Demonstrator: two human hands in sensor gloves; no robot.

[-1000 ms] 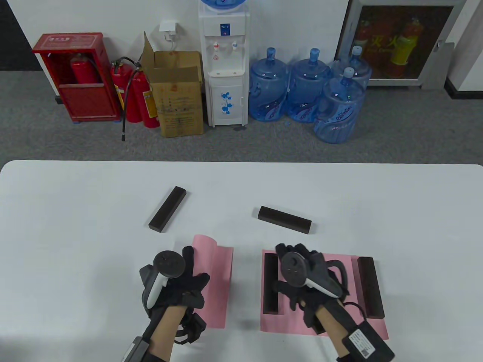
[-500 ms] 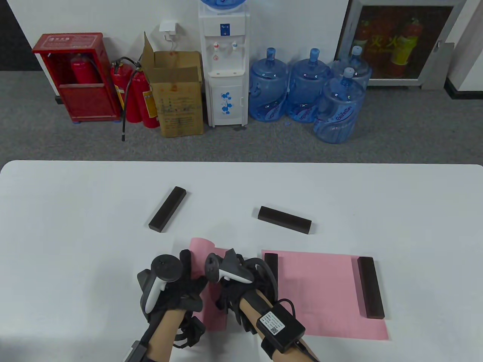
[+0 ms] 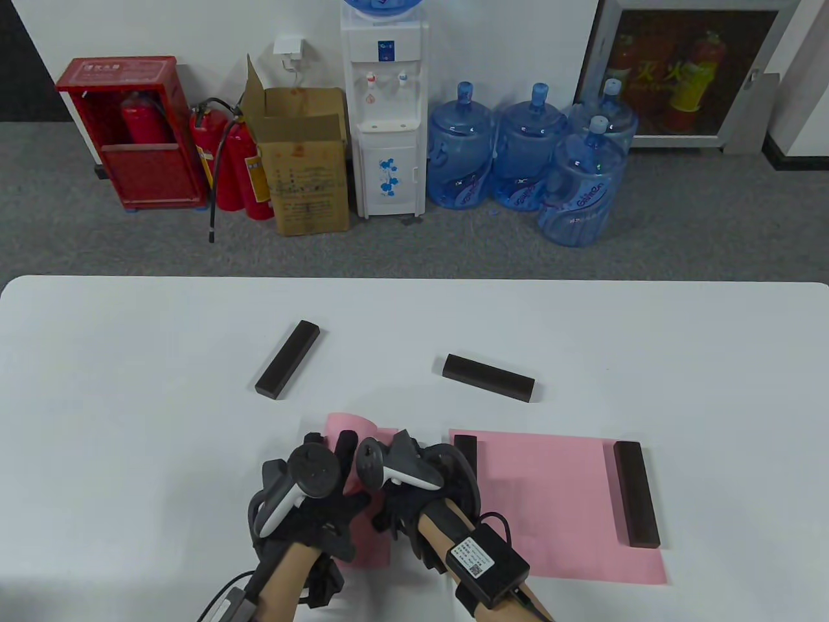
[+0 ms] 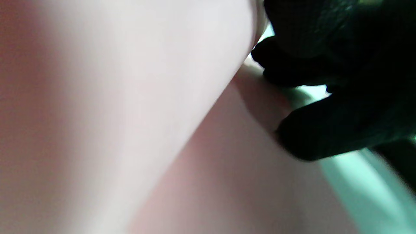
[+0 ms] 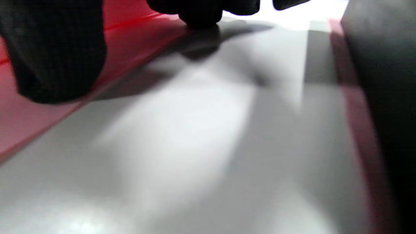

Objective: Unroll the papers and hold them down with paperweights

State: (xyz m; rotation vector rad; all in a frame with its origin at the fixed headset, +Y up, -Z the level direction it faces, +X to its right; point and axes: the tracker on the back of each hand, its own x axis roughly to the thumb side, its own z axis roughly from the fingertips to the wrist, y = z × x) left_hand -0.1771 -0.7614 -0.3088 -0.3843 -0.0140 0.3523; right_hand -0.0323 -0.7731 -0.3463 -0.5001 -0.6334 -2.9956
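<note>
On the white tabletop (image 3: 129,402) both hands meet over a partly rolled pink sheet (image 3: 372,541) near the front edge, left of centre. The left hand (image 3: 317,512) lies on the sheet with its fingers spread, one finger reaching up beside the curled roll (image 3: 350,424) at the sheet's far end; the left wrist view shows dark gloved fingertips (image 4: 321,136) touching the curved pink paper. The right hand (image 3: 414,499) sits just beside it on the sheet's right part, fingers (image 5: 55,55) pointing down onto the paper near its edge; whether it pinches the paper cannot be told. To the right a second pink sheet (image 3: 550,505) lies flat, held by a dark paperweight (image 3: 636,494) along its right edge and another paperweight (image 3: 465,453) along its left edge, partly hidden by the right hand. Two spare paperweights lie farther back on bare tabletop: one slanted bar (image 3: 287,358) on the left and one bar (image 3: 489,378) near the middle, well apart from each other.
</note>
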